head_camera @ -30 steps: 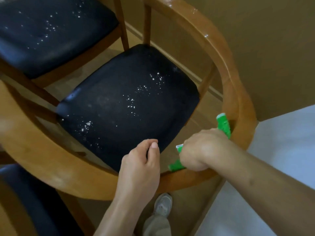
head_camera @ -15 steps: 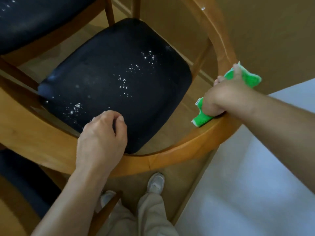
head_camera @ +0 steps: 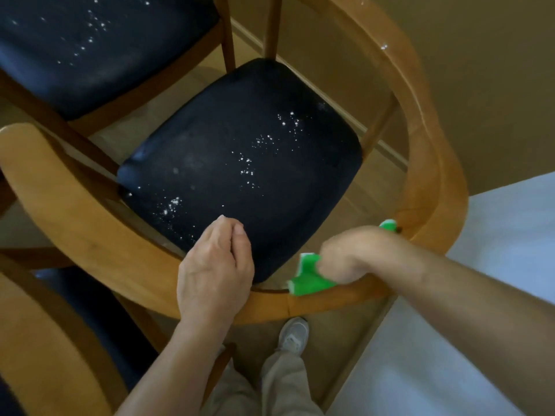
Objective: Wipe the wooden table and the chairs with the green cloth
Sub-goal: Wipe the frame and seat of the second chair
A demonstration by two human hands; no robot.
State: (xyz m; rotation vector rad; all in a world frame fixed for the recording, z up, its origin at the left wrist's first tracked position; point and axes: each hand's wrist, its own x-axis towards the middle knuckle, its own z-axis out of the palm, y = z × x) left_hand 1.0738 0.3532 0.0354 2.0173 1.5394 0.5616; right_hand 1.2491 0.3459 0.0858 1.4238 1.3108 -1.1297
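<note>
1. Right hand point(head_camera: 351, 255) is clamped on the green cloth point(head_camera: 309, 276), bunched in the fist and pressed onto the curved wooden back rail point(head_camera: 432, 163) of the near chair. A wad gives more pressure on a narrow rail than a flat sheet would.
2. Cloth sticks out on both sides of the fist — one end toward the seat, a small tip on the far side by the rail joint. Hand is motion-blurred, so I read it as mid-stroke along the rail.
3. Left hand point(head_camera: 214, 271) sits on the same rail nearer the body, fingers loosely curled with thumb against them; whether they hook the rail edge I cannot tell. Likely there to steady the chair against the wiping push.
4. Hands are near each other, not touching.
5. Dark seat cushion point(head_camera: 240, 163) is speckled with white crumbs, as is the neighbouring chair's seat point(head_camera: 99, 46) — both look unwiped.
6. Table top not identifiable here.
</note>
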